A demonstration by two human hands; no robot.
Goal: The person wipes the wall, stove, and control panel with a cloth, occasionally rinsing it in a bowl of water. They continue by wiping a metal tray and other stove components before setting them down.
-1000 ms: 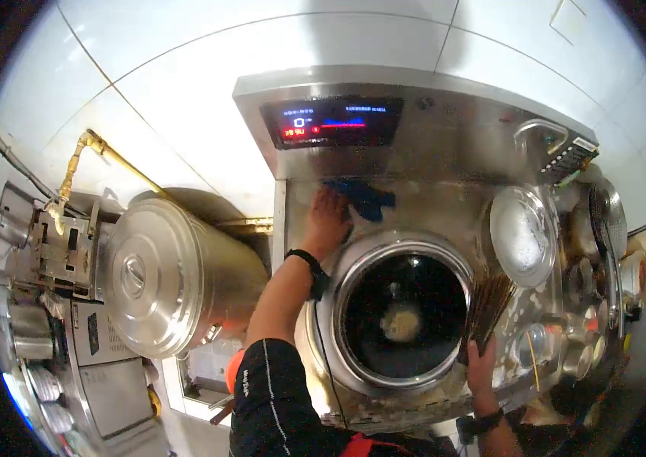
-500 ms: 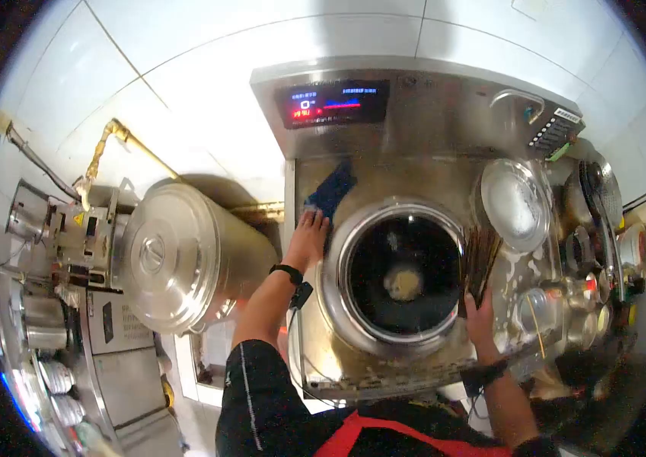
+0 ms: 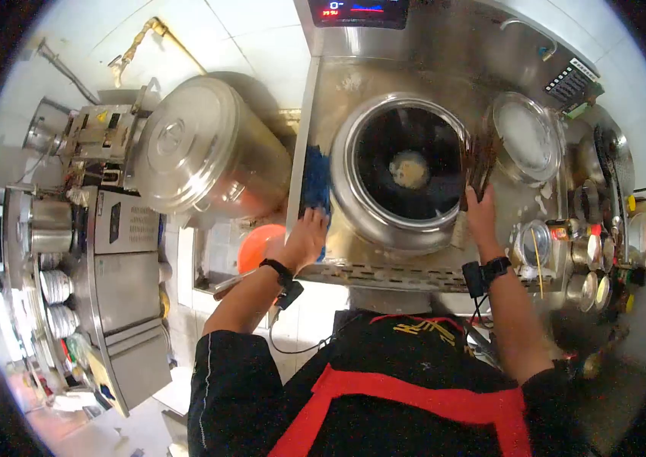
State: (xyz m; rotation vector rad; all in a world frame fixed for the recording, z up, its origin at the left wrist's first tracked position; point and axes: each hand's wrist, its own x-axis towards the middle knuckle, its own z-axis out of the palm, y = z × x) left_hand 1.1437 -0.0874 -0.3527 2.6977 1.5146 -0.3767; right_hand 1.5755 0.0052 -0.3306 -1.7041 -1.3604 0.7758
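Blue cloth (image 3: 317, 177) lies under the left hand (image 3: 307, 238), grip unclear; right hand (image 3: 480, 219) holds brown bristle brush (image 3: 480, 161); black display (image 3: 372, 12) reads "0".

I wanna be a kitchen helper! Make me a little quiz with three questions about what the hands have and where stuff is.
1. True or false: the left hand is touching the blue cloth.
2. Pick one. What does the right hand hold?
A) a soup ladle
B) a brown bristly bundle
C) a white plate
3. Fill in the missing word: the big steel pot beside the metal counter is covered by a ____.

Key: 1. True. 2. B. 3. lid.
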